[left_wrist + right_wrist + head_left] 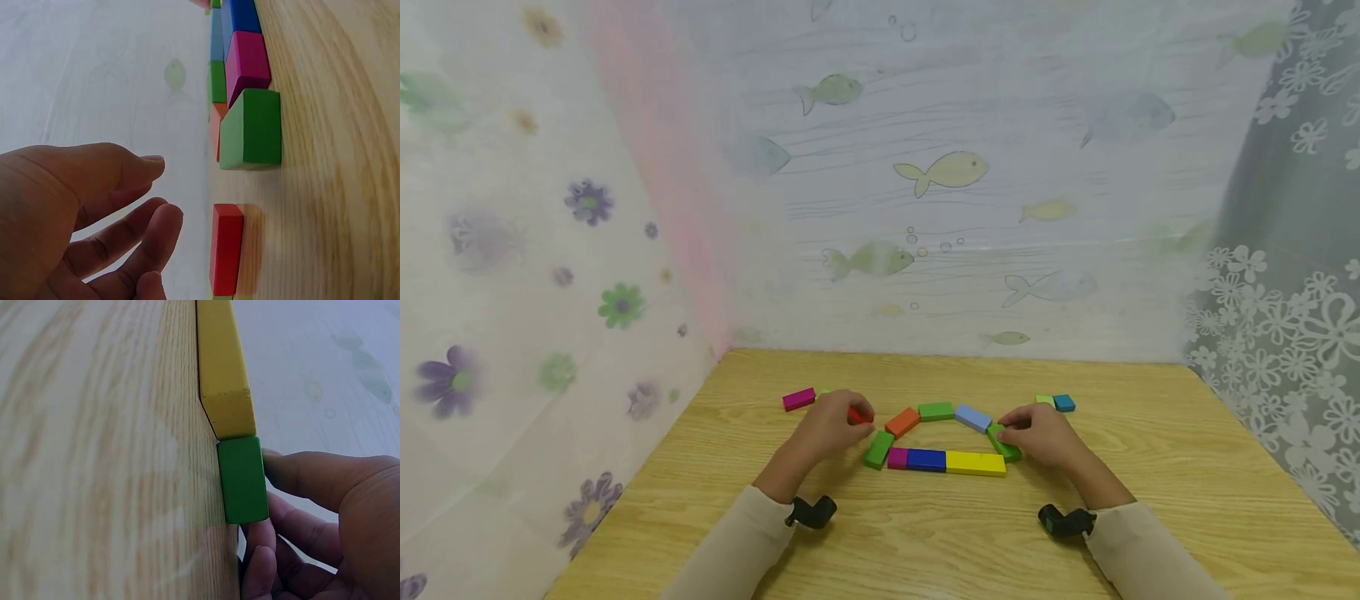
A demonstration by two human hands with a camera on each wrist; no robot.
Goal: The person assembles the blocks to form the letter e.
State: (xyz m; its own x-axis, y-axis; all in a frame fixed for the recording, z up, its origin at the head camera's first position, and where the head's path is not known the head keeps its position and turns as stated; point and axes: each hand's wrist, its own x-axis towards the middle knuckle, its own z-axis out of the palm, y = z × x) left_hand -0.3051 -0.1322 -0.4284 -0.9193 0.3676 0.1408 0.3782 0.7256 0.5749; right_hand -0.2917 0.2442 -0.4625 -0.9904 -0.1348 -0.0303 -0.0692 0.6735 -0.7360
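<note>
Soft, diffuse light falls evenly, leaving pale glare on the bench (112, 487) beside the right grip (359, 519) and a blurred, washed-out backdrop (312, 375) behind it.

You wear plain, long beige sleeves (737, 542), and a small black camera (815, 512) (bent like an elbow) at each cuff (773, 502).
</note>
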